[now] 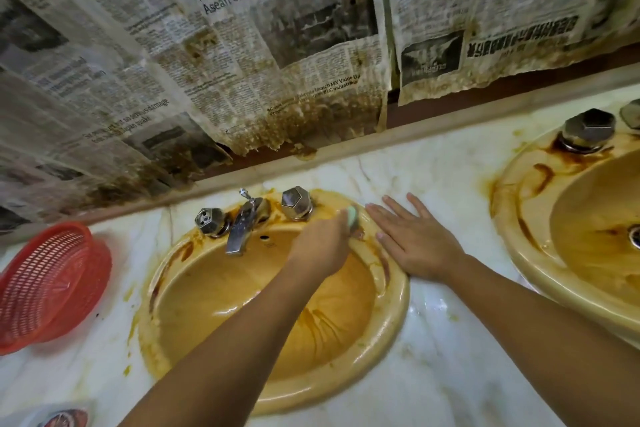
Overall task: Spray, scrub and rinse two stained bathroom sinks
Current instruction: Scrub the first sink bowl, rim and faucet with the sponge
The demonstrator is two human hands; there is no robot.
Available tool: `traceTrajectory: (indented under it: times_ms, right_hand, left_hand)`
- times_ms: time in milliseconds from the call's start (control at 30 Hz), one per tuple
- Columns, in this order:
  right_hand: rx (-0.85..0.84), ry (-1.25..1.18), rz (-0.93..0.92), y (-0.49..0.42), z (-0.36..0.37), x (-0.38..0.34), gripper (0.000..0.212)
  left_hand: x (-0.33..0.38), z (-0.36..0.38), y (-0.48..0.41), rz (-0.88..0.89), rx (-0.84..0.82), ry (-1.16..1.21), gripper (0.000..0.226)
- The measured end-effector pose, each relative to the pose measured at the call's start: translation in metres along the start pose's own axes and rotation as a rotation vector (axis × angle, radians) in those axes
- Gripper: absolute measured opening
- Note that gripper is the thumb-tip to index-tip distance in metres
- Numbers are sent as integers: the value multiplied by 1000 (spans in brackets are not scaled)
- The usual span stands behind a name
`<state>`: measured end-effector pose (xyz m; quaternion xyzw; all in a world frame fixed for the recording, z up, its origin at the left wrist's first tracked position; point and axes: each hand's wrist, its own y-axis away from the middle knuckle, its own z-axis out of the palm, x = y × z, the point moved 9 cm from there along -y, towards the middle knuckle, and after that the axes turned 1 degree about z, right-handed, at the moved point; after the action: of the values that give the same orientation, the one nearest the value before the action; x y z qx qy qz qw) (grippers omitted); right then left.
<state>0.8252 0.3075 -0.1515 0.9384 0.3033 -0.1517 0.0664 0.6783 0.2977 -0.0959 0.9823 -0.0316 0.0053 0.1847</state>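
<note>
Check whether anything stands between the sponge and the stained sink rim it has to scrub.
Nothing visible does. The left hand presses the green sponge on the sink rim, beside the right tap handle. The right hand lies flat just beside it, at the rim's outer edge, not between them.
</note>
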Motion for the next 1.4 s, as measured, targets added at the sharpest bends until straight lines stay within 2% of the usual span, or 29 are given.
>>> traceTrajectory:
  times_ms: [67, 200, 267, 333, 367, 467, 533, 667, 767, 833, 867, 967, 1067, 1133, 1233, 1400]
  right_hand:
    - [14, -1, 1, 0, 0, 1, 60]
    - [13, -33, 11, 0, 1, 2, 61]
    - [21, -19, 33, -1, 1, 3, 64]
    - [40, -16, 53, -2, 0, 6, 68]
    - [43, -23, 56, -1, 0, 6, 69]
    - [46, -39, 66, 0, -2, 5, 70]
    - [47, -24, 86, 6, -3, 5, 69]
    - [71, -3, 164, 30, 0, 2, 68]
    - [37, -19, 240, 59, 12, -2, 64]
    - [74, -15, 274, 76, 14, -5, 63]
    - [97, -3, 281, 82, 15, -7, 62]
    - [121, 41, 289, 90, 19, -7, 60]
    - [105, 51, 264, 88, 17, -8, 60]
    - [105, 32, 243, 88, 15, -8, 62]
    - [106, -23, 216, 91, 14, -8, 66]
    - [137, -103, 198, 91, 8, -4, 65]
  left_hand:
    - [4, 10, 14, 72, -24, -11, 55]
    - [-34, -7, -18, -108, 85, -44, 54]
    - [-7, 3, -10, -25, 22, -42, 59]
    - [23, 19, 13, 143, -49, -84, 61]
    - [21, 17, 17, 161, -35, -97, 61]
    - [-17, -2, -15, 12, 22, -103, 58]
    - [-11, -6, -17, 3, 0, -79, 54]
    - [32, 28, 41, 229, -89, -87, 57]
    - [12, 18, 19, 135, -28, -83, 58]
    - [7, 9, 8, 57, -12, -69, 59]
    - [15, 9, 12, 78, -28, -63, 60]
    - [49, 24, 48, 240, -60, -103, 58]
    - [62, 34, 77, 328, -108, -113, 57]
    - [58, 37, 76, 310, -95, -136, 56]
    - [46, 22, 53, 187, -16, -118, 56]
    - [70, 46, 88, 299, -112, -183, 60]
